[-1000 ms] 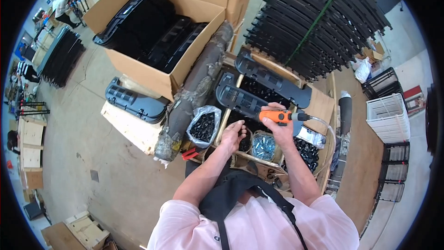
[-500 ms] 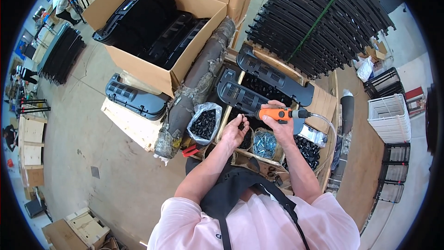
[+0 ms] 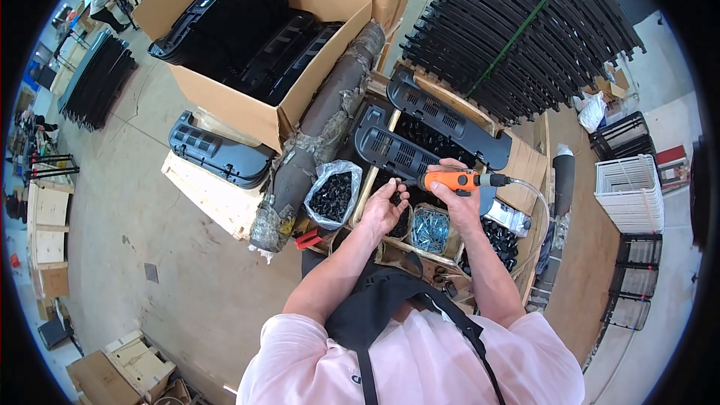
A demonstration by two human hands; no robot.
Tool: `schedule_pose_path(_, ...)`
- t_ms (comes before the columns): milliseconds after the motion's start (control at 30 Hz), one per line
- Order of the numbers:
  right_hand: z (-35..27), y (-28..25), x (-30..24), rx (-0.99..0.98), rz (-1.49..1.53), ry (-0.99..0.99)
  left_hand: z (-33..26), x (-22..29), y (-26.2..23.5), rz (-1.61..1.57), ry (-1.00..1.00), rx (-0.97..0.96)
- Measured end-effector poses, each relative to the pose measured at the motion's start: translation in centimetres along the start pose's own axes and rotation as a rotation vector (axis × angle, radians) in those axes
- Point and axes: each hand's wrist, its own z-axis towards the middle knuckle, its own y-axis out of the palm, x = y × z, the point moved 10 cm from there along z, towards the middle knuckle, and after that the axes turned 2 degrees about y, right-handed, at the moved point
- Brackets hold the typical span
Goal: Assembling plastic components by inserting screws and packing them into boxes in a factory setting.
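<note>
L hand (image 3: 386, 210) has shifted slightly up & to the right vs 1 s ago, fingertips now just by the dark nose (image 3: 421, 181) of the orange pwr tool (image 3: 448, 180); R hand (image 3: 460, 208) & tool shifted only a little. Prob. means the work's now centred at the nose, w/ both hands close tog. there. R grip: clamped round tool body, nose pointing left, clear hose (image 3: 538, 195) off the other end. L grip: thumb & fingers curled in close; can't tell if a small pc is pinched betw. them or if they touch the nose. Tool's by the nearer dark vented panel (image 3: 390, 150), bluish screws (image 3: 430, 232) nearer the body, bagged blk parts (image 3: 332, 196) off left.
</note>
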Motion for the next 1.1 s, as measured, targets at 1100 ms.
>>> schedule_pose_path(1100, 3.9, 6.7, 0.4, -0.073, -0.263, -0.111, 3.4, 1.5, -0.9, 0.413, 0.088, 0.151)
